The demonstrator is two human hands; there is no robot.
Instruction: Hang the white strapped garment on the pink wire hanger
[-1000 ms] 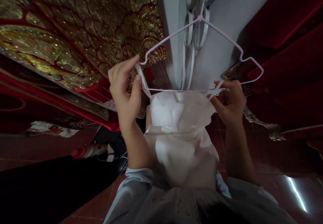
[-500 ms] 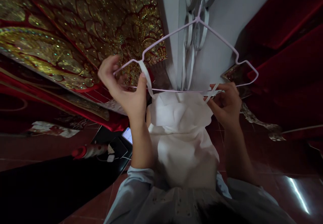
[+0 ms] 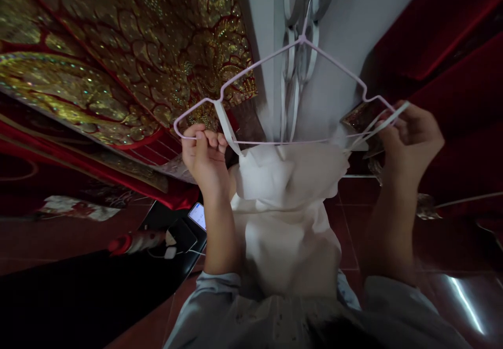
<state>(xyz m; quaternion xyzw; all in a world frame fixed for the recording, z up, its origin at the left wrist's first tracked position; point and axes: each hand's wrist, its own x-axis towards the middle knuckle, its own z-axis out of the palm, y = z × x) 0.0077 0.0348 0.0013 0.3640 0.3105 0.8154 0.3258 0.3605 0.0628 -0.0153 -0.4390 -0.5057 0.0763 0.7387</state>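
A pale pink clothes hanger point(image 3: 259, 62) hangs in front of me, its hook at the top. Below its bar hangs a white strappy garment point(image 3: 291, 223). The garment's left strap point(image 3: 225, 121) sits in the notch at the hanger's left shoulder. My left hand point(image 3: 206, 157) is closed around the lower left corner of the hanger bar. At the right end, my right hand point(image 3: 412, 134) pinches the right strap point(image 3: 387, 122), pulled out over the hanger's right corner. Whether that strap is looped round the corner, I cannot tell.
Gold-sequined red garments point(image 3: 188, 34) hang at the left, dark red cloth point(image 3: 444, 76) at the right. Several white hangers point(image 3: 293, 61) hang against the pale wall behind. On a black surface at lower left lie a lit phone point(image 3: 197, 215) and a red-capped bottle point(image 3: 135, 242).
My right hand has moved right and up, drawing the right strap out to the hanger's end. My left hand has slid from the strap down onto the hanger's lower left bar.
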